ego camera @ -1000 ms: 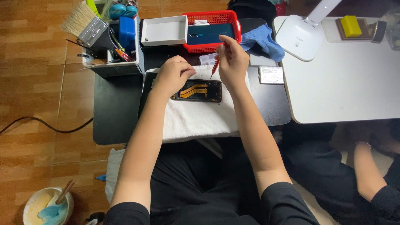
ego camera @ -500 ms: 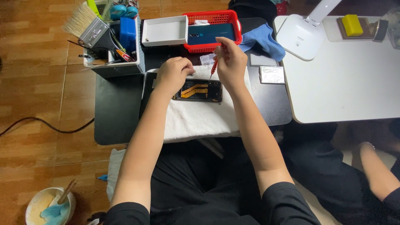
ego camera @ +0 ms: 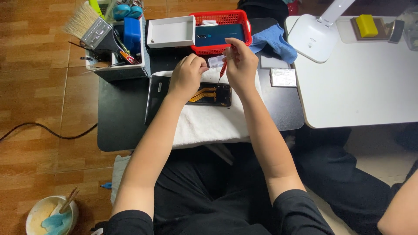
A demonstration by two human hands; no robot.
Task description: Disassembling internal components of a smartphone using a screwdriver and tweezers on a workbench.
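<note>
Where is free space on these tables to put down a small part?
The round-cornered white table is bare right of the white lamp base. The dark table is bare left of the white towel. It is crowded around the red basket and tool box.

1. Both bare forearms reach forward from short black sleeves, running roughly parallel and drawing closer together toward the wrists.
2. The left hand (ego camera: 186, 75) is seen from the back, knuckles up, its fingers curled down and inward into a loose fist.
3. The left wrist is nearly straight, in line with the forearm.
4. The right hand (ego camera: 240, 64) sits slightly farther forward and higher than the left, back of the hand also facing up.
5. Its fingers are bunched together in a pinch near the thumb, closed round a thin red stem.
6. The two hands are close beside each other with a narrow gap between them, not touching.
</note>
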